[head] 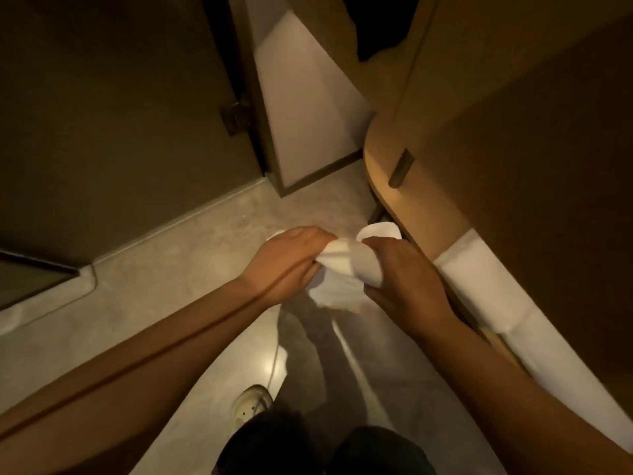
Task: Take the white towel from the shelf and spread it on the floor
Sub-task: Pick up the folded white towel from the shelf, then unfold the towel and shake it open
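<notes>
Currently both hands are out front, close together, over the floor (pixel 191 255). The left hand (pixel 291 262) grips one bunched end of the towel (pixel 346 265), fingers curled round it. The right hand (pixel 404 279) clutches the other end, a fold draped over its knuckles. The towel is crumpled and held between the hands. White rolls (pixel 479 279) lie along the cabinet (pixel 513 166) edge, just beside the right hand. A shoe (pixel 251 402) shows below and a dark door (pixel 120 114) stands left.

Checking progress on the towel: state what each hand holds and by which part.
Left hand and right hand both grip the white towel by its bunched top, close together.
</notes>
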The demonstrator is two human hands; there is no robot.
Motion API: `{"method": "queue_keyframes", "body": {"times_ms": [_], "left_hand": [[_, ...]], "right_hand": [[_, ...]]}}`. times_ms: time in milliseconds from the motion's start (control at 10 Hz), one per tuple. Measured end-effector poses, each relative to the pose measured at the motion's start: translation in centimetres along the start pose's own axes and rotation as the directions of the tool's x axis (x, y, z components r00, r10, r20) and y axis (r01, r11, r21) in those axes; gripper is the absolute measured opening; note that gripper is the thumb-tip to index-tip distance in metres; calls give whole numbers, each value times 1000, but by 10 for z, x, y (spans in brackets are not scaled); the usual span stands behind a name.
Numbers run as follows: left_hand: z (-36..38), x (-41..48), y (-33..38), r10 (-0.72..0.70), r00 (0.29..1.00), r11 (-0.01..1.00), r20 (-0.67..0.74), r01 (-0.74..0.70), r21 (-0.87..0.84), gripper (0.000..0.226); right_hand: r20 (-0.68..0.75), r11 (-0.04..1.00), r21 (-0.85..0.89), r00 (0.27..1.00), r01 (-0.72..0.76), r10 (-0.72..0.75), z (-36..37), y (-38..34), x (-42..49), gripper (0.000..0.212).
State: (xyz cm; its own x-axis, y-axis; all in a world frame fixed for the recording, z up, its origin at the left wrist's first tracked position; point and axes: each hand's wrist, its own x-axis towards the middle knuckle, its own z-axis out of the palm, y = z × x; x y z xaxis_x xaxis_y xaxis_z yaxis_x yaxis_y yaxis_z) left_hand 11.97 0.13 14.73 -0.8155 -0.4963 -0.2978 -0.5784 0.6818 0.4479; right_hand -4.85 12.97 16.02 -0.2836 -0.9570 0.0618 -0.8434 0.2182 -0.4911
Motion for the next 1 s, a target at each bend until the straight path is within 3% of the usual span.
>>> {"method": "queue_keyframes", "body": {"times_ms": [100, 200, 400, 600, 900, 1000], "left_hand": [[-80, -77, 24, 47, 993, 998, -110, -52, -45, 34], [-119, -145, 55, 3, 978, 999, -208, -12, -42, 33], [-189, -289, 127, -126, 891, 992, -436, 102, -77, 46], [-235, -400, 189, -162, 788, 985, -594, 90, -150, 48], [-229, -550, 232, -106, 721, 993, -684, 45, -107, 30], [-216, -603, 243, -86, 729, 995, -679, 27, -97, 25]], "right_hand": [[173, 997, 2, 982, 83, -82, -49, -60, -12, 62], [226, 992, 111, 971, 59, -84, -102, -130, -25, 62], [285, 950, 185, 912, 250, -295, -217, -255, -68, 58], [230, 894, 256, 875, 367, -425, -287, -346, -121, 51], [158, 862, 233, 857, 450, -490, -314, -445, -250, 36], [106, 854, 268, 868, 445, -486, -307, -467, -304, 38]]}}
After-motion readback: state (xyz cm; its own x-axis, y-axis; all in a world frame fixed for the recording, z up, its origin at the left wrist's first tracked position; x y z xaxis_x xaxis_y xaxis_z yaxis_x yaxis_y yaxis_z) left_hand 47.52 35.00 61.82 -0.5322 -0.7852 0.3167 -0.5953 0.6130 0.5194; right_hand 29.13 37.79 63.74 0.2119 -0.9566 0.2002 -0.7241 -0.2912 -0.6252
